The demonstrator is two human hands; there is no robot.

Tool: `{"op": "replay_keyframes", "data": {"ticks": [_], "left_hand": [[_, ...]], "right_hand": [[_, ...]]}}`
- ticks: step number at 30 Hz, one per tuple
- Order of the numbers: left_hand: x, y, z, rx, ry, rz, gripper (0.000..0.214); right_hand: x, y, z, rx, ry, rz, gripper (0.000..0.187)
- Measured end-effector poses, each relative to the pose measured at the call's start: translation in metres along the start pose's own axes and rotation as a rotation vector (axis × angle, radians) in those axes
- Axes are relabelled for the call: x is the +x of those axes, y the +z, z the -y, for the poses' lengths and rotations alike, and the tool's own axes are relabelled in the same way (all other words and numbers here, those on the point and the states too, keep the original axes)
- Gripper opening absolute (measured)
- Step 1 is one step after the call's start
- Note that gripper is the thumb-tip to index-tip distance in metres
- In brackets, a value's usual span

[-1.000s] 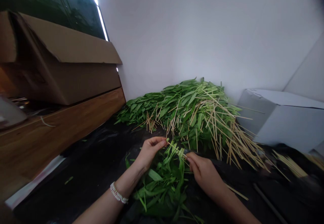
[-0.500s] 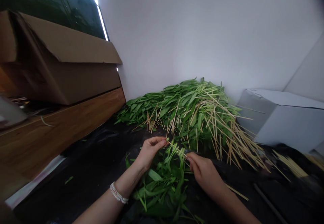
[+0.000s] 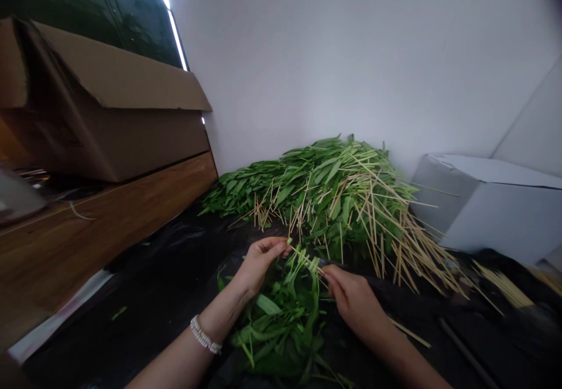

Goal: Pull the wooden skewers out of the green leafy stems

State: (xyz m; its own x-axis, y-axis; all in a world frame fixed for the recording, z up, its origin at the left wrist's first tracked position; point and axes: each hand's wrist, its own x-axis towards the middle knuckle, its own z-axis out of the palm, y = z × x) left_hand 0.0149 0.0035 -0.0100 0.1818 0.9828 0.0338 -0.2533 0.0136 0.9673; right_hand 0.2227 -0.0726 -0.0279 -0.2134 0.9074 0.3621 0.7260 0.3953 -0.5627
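My left hand [image 3: 260, 263], with a white beaded bracelet at the wrist, pinches the cut end of a leafy green stem at the far tip of a thin wooden skewer [image 3: 295, 251]. The skewer's near end is gripped between the thumb and fingers of my right hand [image 3: 352, 295]. Several stems are threaded side by side along the skewer between both hands. Their green leaves [image 3: 281, 318] hang down below onto black plastic sheeting [image 3: 175, 301].
Against the white wall lies a large heap of leafy greens [image 3: 281, 181] on skewers, whose bare ends [image 3: 408, 245] stick out rightward. A white box [image 3: 504, 207] stands at right, with loose skewers [image 3: 503, 283] before it. An open cardboard box [image 3: 144, 137] sits on a wooden surface [image 3: 132, 207] at left.
Very little differs. Both hands keep nearly the same place and the same hold, with only a slight shift of the left fingertips at the skewer tip.
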Motion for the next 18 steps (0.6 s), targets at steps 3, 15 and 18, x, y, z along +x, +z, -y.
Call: {"op": "replay_keyframes", "data": {"ticks": [3,15,18], "left_hand": [[-0.0011,0.0009,-0.0011,-0.049,-0.055,0.034,0.029],[-0.0012,0.0005,0.0029,0.001,-0.017,0.115,0.024],[-0.0009,-0.0003,0.0056,0.024,-0.027,0.099,0.025]], "right_hand": [[0.0002,0.0007,-0.0008,0.005,-0.019,-0.005,0.028],[-0.0011,0.0058,-0.0026,0.008,-0.030,-0.008,0.029],[-0.0010,0.0069,-0.0024,0.012,-0.027,-0.012,0.030]]}}
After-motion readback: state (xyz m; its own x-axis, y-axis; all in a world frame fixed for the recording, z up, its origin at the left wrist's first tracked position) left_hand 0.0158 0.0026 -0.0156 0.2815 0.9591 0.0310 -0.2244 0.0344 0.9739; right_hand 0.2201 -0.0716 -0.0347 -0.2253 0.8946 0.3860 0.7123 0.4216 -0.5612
